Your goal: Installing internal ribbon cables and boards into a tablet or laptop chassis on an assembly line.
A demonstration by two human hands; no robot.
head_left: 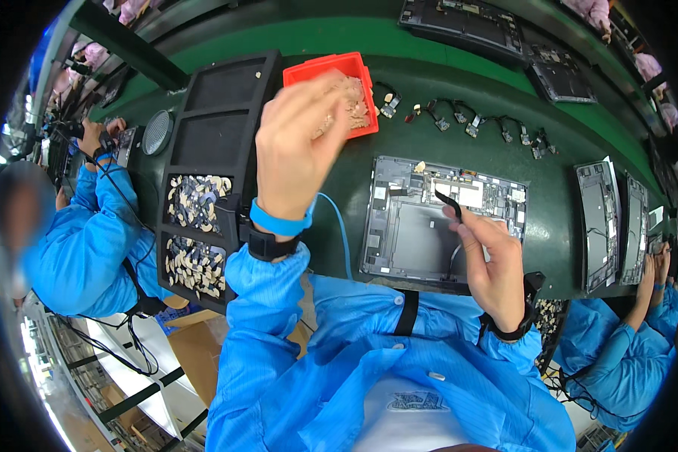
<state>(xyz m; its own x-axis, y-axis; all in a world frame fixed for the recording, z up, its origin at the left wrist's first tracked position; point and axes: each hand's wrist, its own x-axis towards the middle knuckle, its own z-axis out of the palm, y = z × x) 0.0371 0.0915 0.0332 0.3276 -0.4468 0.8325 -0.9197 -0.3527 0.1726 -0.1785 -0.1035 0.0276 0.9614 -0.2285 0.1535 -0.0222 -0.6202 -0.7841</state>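
My left hand (pixel 297 143), smeared by motion, hangs over the near left part of a red bin (pixel 325 63); whether its fingers hold anything is hidden. Small beige pieces (pixel 358 113) lie heaped in that bin. Closed around dark curved tweezers (pixel 452 205), my right hand (pixel 493 260) is above an opened laptop base (pixel 410 241). Circuit boards and a white panel (pixel 469 196) show inside the base. One beige piece (pixel 420 166) sits near its upper left edge. A blue wrist strap (pixel 282 218) circles my left wrist.
A black compartment tray (pixel 178 143) stands at left, its nearer sections filled with small dark and beige parts (pixel 196 267). Small cabled modules (pixel 472 126) line the far side. More laptop bases (pixel 600 226) stand at right. Co-workers in blue sit at both sides (pixel 90 248).
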